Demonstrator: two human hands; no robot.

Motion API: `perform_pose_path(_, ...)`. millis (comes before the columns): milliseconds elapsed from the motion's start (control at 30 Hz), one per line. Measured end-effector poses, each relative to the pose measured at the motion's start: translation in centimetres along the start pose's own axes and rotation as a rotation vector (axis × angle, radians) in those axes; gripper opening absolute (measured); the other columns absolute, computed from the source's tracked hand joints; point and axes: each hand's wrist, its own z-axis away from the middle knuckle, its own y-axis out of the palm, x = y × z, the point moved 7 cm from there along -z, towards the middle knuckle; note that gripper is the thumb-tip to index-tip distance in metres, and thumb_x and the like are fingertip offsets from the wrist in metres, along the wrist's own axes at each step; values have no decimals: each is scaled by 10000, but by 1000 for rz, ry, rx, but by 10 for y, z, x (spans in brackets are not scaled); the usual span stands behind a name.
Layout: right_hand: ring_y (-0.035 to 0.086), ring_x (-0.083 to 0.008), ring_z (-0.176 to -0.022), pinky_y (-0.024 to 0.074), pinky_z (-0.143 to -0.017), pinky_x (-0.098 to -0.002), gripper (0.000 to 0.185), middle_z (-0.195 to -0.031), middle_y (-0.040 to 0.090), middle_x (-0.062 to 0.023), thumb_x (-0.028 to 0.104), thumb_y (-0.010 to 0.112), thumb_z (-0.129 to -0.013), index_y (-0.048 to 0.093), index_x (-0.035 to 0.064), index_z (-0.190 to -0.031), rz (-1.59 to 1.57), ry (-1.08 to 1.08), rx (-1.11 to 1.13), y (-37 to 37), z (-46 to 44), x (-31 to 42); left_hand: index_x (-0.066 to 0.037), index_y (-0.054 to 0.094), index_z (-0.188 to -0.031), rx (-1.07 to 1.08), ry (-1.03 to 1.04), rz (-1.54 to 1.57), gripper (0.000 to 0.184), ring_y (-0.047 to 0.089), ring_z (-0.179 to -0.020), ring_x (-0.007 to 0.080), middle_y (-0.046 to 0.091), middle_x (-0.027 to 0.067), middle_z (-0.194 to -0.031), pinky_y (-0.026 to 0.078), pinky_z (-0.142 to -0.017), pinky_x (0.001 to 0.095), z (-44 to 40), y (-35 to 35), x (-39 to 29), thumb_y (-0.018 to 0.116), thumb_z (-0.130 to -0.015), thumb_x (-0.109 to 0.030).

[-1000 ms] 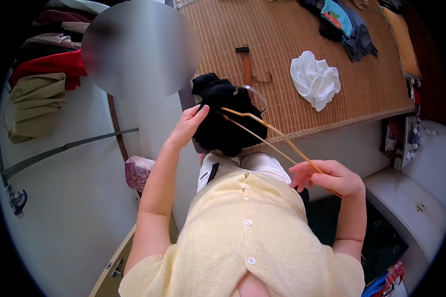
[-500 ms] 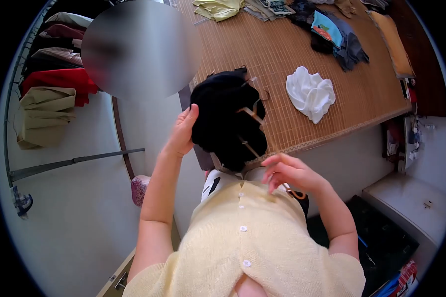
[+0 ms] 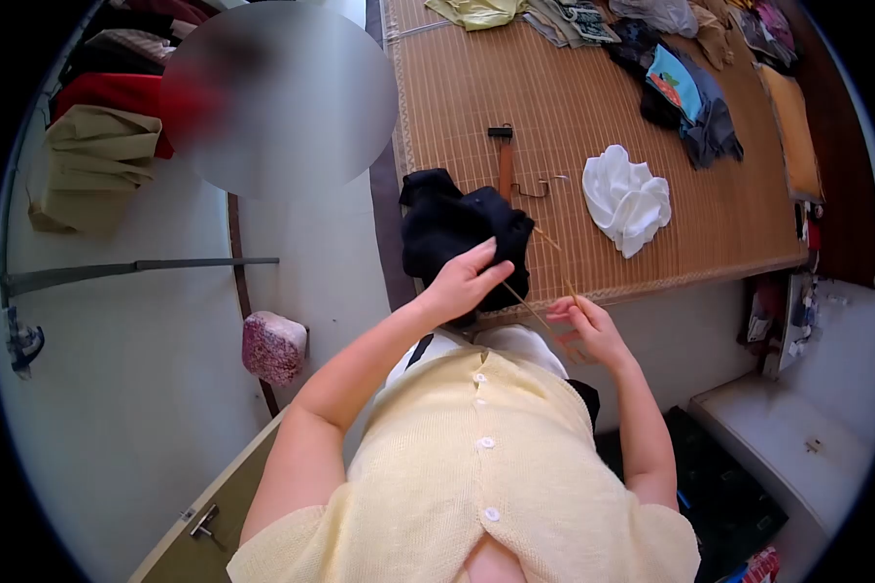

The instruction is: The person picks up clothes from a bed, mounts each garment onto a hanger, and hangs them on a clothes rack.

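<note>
The black cloth [image 3: 457, 228] lies in a loose heap at the near left corner of the woven mat [image 3: 554, 97], close above the person's lap. The left hand [image 3: 465, 284] is on its near side, with the thumb and the fingers a little apart; whether it grips a fold or only rests there, I cannot tell. The right hand [image 3: 593, 330] seems to pinch a thin tan cord [image 3: 546, 238] between thumb and fingertip, with the other fingers loosely bent. Two thin lengths of this cord go from the heap toward the right hand, but their ends in the dark folds are hidden. In my judgement, a sharp pull by the right hand could drag the whole heap over the mat's edge, because its weight lies so near there. The cord could also catch in a fold, or slip out, as the pinch looks light. The brown strap [image 3: 506, 173] and its small hook [image 3: 532, 192] are just beside the heap, so a loose fold could snag on them, while the white cloth [image 3: 627, 202] is well apart
</note>
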Motion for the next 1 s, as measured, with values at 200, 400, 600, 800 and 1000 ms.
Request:
perform_pose_path(200, 633, -194, -1032, 549, -780, -317, 205, -1213, 581, -72, 183, 395, -1037, 530, 45, -1107, -12, 31, -1, -6, 36, 0, -11, 615, -1066, -81, 244, -265, 304, 574, -1091, 391, 578, 216, -1244, 507, -854, 391, 4, 15, -38, 633, -904, -268)
perform_pose_path(400, 675, -173, -901, 541, -766, -300, 206, -1214, 623, -101, 198, 400, -1039, 524, 36, -1067, 153, -3, -26, -11, 51, 7, -2, 606, -1024, -94, 211, -366, 319, 612, -971, 403, 566, 221, -1255, 528, -789, 416, 8, 22, -25, 620, -909, -299)
perform_pose_path(600, 668, -153, -902, 536, -772, -293, 219, -1160, 648, -107, 207, 407, -1039, 533, 29, -1043, 96, 92, -33, -11, 47, -26, 19, 604, -1023, -181, 347, -343, 336, 618, -965, 404, 590, 242, -1201, 535, -785, 416, 5, 16, -56, 618, -909, -297)
perform_pose_path(800, 666, -148, -886, 537, -760, -288, 217, -1012, 695, -93, 208, 408, -1041, 528, 28, -1029, 140, -87, -94, -10, 58, 19, 13, 604, -1086, -180, 305, -358, 344, 610, -983, 398, 595, 234, -1196, 535, -787, 407, 7, 7, -50, 609, -914, -285)
perform_pose_path(1000, 672, -160, -847, 544, -752, -302, 208, -929, 693, -128, 178, 402, -1036, 510, 13, -968, 157, 160, -29, -11, 70, -3, -11, 609, -1093, -216, 311, -405, 331, 605, -982, 398, 579, 215, -1231, 535, -782, 413, 4, 5, -43, 608, -915, -291)
